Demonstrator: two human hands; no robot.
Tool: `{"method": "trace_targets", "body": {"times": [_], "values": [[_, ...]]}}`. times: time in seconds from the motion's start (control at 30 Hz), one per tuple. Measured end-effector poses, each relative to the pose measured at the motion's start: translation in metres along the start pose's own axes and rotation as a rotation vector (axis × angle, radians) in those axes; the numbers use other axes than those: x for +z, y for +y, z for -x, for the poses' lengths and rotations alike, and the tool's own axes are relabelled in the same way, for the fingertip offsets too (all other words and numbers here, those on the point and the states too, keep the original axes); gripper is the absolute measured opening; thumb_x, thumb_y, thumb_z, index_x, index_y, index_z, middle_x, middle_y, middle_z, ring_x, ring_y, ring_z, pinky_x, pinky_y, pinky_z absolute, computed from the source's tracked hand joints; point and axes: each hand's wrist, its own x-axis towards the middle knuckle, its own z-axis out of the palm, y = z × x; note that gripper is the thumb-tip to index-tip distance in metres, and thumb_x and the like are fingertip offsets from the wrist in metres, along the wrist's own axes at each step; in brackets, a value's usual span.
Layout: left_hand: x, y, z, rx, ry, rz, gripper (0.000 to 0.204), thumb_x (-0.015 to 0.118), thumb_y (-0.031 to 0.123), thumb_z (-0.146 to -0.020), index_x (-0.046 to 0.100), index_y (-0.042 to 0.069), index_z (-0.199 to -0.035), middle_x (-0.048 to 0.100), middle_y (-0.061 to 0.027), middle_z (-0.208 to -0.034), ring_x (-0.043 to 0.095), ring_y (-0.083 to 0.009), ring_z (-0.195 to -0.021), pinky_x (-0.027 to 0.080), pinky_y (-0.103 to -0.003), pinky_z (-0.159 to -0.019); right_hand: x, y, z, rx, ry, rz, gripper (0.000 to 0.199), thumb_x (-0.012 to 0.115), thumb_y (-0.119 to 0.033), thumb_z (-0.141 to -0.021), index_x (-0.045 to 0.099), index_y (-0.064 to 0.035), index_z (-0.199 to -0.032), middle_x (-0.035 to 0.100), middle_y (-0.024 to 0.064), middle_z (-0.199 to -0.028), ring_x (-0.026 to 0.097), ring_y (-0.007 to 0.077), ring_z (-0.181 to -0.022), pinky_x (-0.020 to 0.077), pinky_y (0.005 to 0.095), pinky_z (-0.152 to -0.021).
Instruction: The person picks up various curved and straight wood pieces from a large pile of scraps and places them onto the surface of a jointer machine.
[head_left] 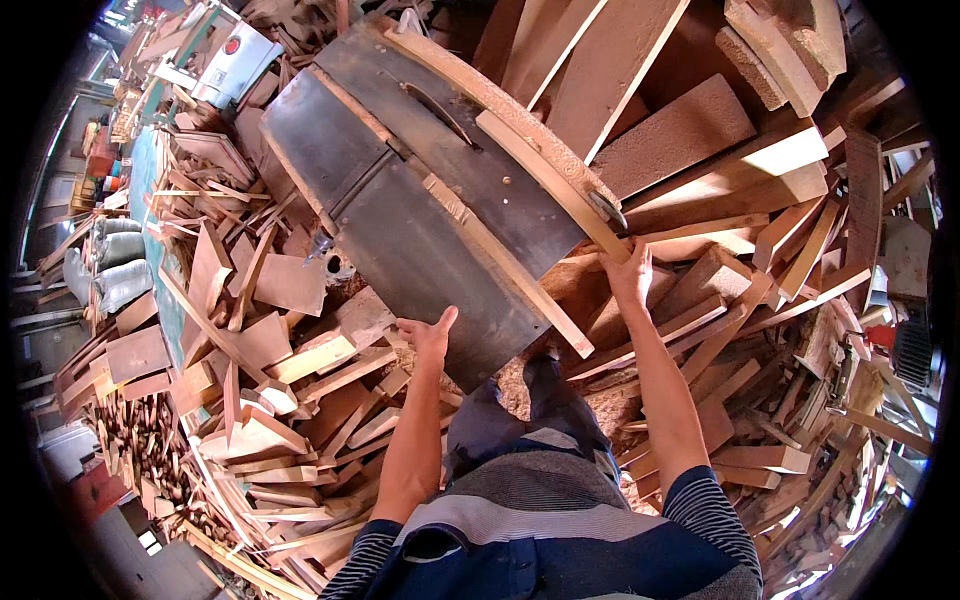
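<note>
Right hand (628, 275) is gripping a long tan wooden strip (548, 180); spread left hand (428, 335) is flanking the flat black metal tabletop's (410, 258) left edge.

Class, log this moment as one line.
left hand: open, at edge of dark panel | right hand: at end of curved strip | around: wood offcuts

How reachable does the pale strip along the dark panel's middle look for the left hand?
Probably yes: the left hand looks open, and only bare dark panel separates it from the strip.
</note>
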Motion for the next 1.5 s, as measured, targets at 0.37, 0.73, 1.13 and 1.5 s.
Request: {"method": "trace_targets", "body": {"times": [0.37,0.73,1.13,1.5], "values": [[0.002,-0.011,-0.007,0.094,0.025,0.017,0.144,0.088,0.053,-0.066,-0.009,-0.01,-0.151,0.001,-0.0326,-0.159,0.005,-0.043,-0.15,0.016,-0.048,-0.122,0.016,-0.028,-0.006,0.153,0.074,-0.107,0.111,0.089,-0.022,-0.066,0.023,-0.0052,-0.153,0.045,0.0241,-0.125,0.056,0.0407,-0.108,0.05,0.0473,-0.093],[-0.006,-0.001,-0.001,0.034,-0.064,0.03,0.147,0.087,0.055,-0.067,-0.014,-0.01,-0.15,-0.007,-0.0298,-0.161,0.002,-0.0396,-0.151,0.014,-0.046,-0.122,0.027,-0.034,-0.015,0.166,0.076,-0.043,0.118,0.091,-0.024,-0.063,0.019,-0.0058,-0.154,0.041,0.0303,-0.13,0.054,0.0459,-0.112,0.0486,0.048,-0.097],[-0.002,-0.01,-0.014,0.017,-0.074,0.015,0.15,0.089,0.056,-0.064,-0.018,-0.004,-0.152,-0.009,-0.0291,-0.161,0.0,-0.0397,-0.151,0.015,-0.052,-0.121,0.011,-0.023,-0.002,0.133,0.073,-0.038,0.108,0.087,-0.025,-0.068,0.024,-0.0048,-0.153,0.044,0.0263,-0.132,0.053,0.0409,-0.115,0.0473,0.0452,-0.099],[0.001,-0.009,-0.011,0.044,-0.036,0.031,0.144,0.088,0.051,-0.068,-0.013,-0.009,-0.151,-0.004,-0.0302,-0.16,0.005,-0.0398,-0.151,0.021,-0.046,-0.12,-0.01,0.114,0.16,0.441,-0.218,-0.114,0.067,0.077,-0.032,-0.079,0.054,-0.0006,-0.133,0.06,0.0199,-0.113,0.064,0.0324,-0.097,0.0521,0.0415,-0.086]]}}
